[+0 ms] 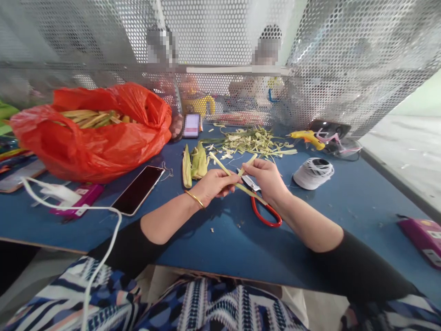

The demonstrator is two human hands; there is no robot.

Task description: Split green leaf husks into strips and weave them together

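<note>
Blue table [344,216]: scissors [263,209] beneath leaf strip [237,177].

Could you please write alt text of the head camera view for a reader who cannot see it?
Over a blue table, the left hand and right hand together hold pale green leaf strips, above red-handled scissors. A red bag of leaves and a phone lie left, trimmings behind.
</note>
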